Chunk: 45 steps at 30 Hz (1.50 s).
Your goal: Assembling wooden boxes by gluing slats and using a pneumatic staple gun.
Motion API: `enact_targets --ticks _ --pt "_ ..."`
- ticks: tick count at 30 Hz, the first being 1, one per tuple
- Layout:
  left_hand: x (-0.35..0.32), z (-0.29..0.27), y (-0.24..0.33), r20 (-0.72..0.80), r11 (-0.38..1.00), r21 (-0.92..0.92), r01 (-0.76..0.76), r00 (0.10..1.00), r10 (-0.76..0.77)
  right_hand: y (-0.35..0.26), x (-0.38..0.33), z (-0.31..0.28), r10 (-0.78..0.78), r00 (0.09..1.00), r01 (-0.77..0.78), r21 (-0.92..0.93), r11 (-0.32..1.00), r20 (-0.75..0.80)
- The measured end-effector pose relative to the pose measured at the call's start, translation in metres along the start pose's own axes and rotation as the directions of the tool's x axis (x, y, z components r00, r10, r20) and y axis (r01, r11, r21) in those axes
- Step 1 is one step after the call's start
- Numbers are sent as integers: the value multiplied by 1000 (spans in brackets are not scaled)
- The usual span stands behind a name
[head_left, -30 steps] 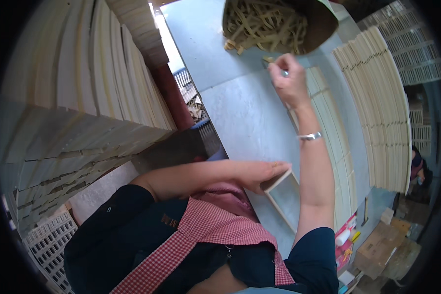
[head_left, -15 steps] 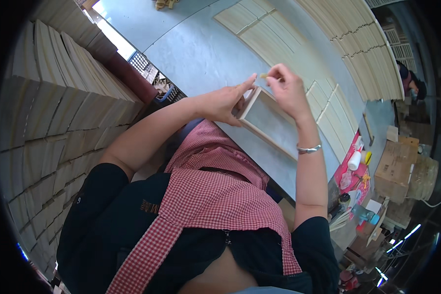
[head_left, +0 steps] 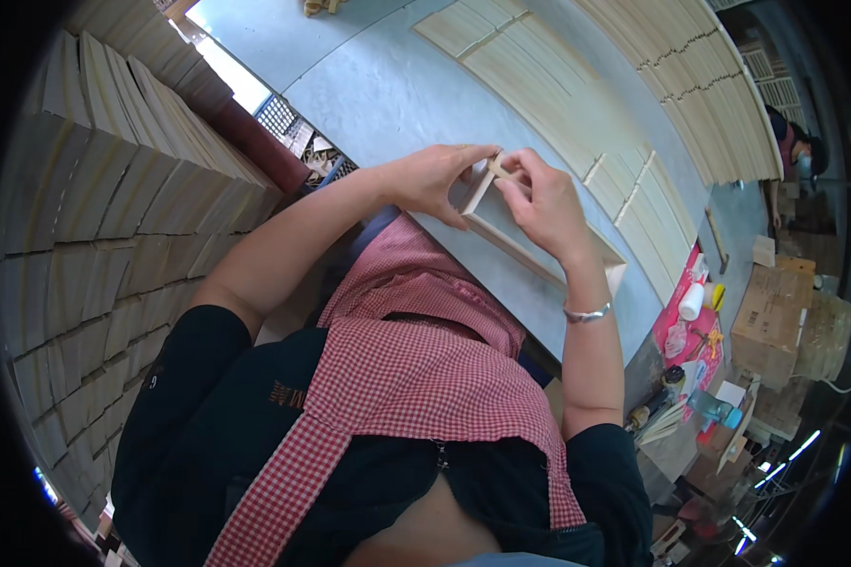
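Note:
A shallow rectangular frame of pale wood stands on the grey tabletop close to its near edge. My left hand is closed round the frame's left short side, thumb low and fingers at the far corner. At that same corner my right hand pinches a small pale piece against the wood. What this piece is made of is too small to tell, and fingers partly cover it. My right forearm passes over the frame's right part.
Thin wooden panels lie flat beyond the frame, with a long row of stacked panels farther right. Tall wood stacks stand at my left. A white bottle and cardboard box are at right. Another person appears far right.
My right hand has brought the small piece down from above the frame to its far left corner. The left hand keeps its grip on the frame's short side.

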<state>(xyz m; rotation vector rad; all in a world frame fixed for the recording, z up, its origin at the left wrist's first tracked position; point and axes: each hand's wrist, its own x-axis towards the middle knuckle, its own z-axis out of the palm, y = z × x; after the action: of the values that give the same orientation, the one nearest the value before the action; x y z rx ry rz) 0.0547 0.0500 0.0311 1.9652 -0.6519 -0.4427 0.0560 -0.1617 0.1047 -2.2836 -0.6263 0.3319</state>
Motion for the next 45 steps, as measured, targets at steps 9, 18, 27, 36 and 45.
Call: enact_targets --ticks 9,18,27,36,45 --pt "14 6 -11 -125 874 471 -118 972 199 -48 -65 79 6 1000 -6 -336 942 -1" --pt "4 0 -9 -130 917 398 9 990 47 65 -227 -3 145 799 -376 -296 878 -584" --pt "8 0 -2 -81 915 402 33 997 -1 140 -204 -66 362 842 -410 -39 911 -399" --pt "1 5 -6 -96 852 524 3 994 55 144 -191 -35 133 725 -303 -140 943 -676" --pt "-18 7 15 -42 812 -489 319 921 -387 82 -140 -2 -76 806 -292 -506 811 -586"
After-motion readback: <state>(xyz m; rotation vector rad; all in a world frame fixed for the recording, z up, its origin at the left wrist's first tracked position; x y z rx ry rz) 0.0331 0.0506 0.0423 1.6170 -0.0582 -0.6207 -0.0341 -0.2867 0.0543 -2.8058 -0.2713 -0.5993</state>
